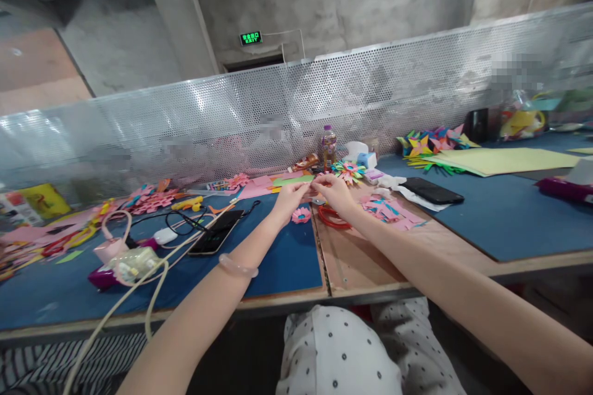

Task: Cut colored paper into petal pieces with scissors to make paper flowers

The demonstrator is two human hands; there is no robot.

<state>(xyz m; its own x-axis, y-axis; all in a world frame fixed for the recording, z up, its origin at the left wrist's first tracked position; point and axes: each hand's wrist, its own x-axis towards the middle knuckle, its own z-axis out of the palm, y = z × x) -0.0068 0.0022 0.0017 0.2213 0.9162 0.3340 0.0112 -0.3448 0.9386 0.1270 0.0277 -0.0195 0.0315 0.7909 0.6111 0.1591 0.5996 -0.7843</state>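
Observation:
My left hand point(291, 199) and my right hand point(334, 191) meet fingertip to fingertip above the table's middle. The fingers of both are pinched together; what sits between them is too small and hidden to make out. Just below my left hand lies a small pink paper flower point(301, 215) with a blue tint at its centre. Scissors with red handles point(330, 217) rest under my right hand, partly covered by it. To the right of that hand is a pile of pink and blue paper strips point(389, 211).
A black phone point(217, 233) with cables lies left, beside a pink bag-like item point(112, 248). Another phone point(433, 190) rests on white tissue at right. Behind my hands stand a drink bottle point(328, 143) and a multicoloured paper flower point(348, 171). A perforated metal partition point(259, 117) borders the table.

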